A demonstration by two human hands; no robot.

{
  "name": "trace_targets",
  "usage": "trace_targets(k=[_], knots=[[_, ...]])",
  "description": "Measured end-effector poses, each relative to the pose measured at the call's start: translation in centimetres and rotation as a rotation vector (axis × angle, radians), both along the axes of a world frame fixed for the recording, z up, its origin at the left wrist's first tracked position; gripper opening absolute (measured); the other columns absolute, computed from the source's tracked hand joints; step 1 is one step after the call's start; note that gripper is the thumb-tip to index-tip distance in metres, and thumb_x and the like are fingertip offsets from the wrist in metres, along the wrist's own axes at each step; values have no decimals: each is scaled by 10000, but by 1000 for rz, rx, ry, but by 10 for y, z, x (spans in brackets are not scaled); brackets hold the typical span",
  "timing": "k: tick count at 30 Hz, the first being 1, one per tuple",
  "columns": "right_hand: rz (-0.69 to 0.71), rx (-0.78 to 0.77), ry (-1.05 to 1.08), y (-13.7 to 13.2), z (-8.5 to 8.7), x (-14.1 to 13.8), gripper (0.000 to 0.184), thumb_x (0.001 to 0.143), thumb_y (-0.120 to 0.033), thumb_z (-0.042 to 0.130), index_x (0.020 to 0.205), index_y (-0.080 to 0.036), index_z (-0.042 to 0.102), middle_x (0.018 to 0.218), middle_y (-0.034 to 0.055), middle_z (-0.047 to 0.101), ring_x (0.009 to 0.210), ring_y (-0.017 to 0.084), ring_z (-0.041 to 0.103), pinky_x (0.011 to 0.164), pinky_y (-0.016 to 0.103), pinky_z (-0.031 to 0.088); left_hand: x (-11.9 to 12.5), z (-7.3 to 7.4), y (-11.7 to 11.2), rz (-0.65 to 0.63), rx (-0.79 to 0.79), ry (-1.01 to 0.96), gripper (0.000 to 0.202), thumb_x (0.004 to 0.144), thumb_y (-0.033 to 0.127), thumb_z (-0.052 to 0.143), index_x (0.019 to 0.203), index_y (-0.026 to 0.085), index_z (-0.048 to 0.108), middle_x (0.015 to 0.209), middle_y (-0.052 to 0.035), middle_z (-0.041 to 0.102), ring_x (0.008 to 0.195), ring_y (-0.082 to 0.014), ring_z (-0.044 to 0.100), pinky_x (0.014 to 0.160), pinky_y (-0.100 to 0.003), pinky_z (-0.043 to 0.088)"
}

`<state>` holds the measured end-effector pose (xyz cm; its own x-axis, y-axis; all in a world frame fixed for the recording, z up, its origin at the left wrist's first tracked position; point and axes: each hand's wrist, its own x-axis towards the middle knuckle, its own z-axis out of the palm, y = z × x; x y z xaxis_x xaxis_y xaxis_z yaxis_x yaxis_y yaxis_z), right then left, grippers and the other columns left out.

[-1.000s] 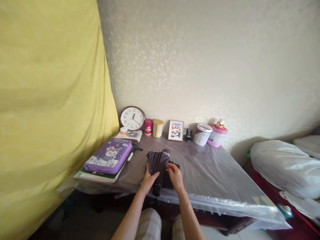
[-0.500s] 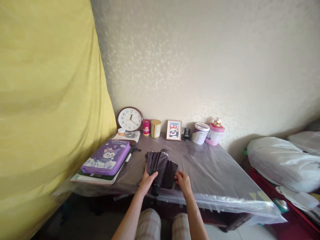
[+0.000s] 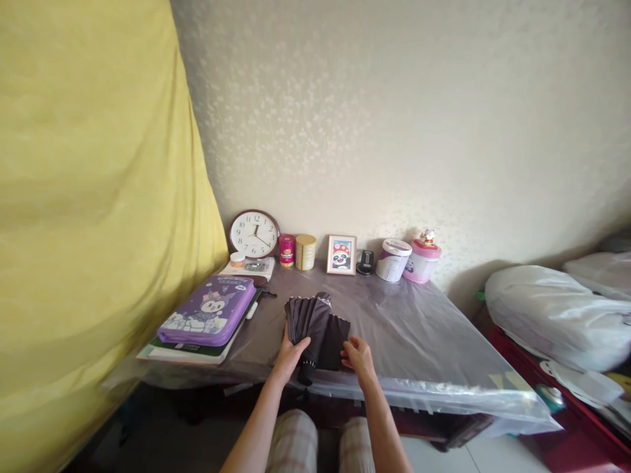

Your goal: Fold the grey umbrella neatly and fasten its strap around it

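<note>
A black folding umbrella (image 3: 311, 323), collapsed and with its pleats loosely gathered, lies at the near part of the table, its dark handle end toward me. My left hand (image 3: 290, 355) is wrapped round its left side, thumb across the folds. One flat panel of the umbrella's fabric spreads out to the right. At that panel's right edge is my right hand (image 3: 359, 357), fingers bent and pinched on the cloth. A patterned trim shows along the far rim of the canopy.
The table (image 3: 409, 328) has a clear plastic cover. To the left lie a purple character case (image 3: 210, 312) and books. Along the wall stand a clock (image 3: 254, 234), two tins, a panda picture frame (image 3: 341, 255) and two tubs. White bags (image 3: 552, 315) sit at right.
Very little differs. The view has shifted slightly, and my right hand's fingers have moved a touch nearer the panel's edge. My left hand keeps its hold on the umbrella.
</note>
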<state>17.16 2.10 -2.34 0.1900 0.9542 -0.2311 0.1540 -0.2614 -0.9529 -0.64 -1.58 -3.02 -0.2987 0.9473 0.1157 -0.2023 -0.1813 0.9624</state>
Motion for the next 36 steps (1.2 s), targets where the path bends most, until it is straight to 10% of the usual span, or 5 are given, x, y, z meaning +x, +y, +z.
trace_targets(k=[12, 25, 36], knots=[[89, 196, -96, 1, 0, -19, 538, 647, -320, 578, 1133, -88, 580, 614, -14, 567, 489, 137, 525, 434, 233, 445, 1, 0, 1, -8, 2, -32, 689, 689, 239, 689, 1322, 232, 417, 1258, -72, 577, 1142, -239, 542, 1048, -386, 330], [302, 410, -196, 10, 3, -55, 311, 801, -348, 456, 887, -182, 705, 716, 23, 659, 628, 155, 600, 629, 247, 477, -1, -7, 5, -29, -11, -69, 719, 678, 276, 702, 1327, 198, 402, 1174, -95, 628, 1054, -245, 599, 969, -384, 416], [144, 445, -336, 27, -4, -53, 209, 704, -242, 567, 881, -168, 650, 1017, 104, 612, 938, 222, 591, 892, 325, 428, -1, -1, 2, -27, 11, -78, 757, 691, 248, 689, 1366, 213, 348, 1282, -99, 555, 1167, -246, 526, 1022, -375, 369]])
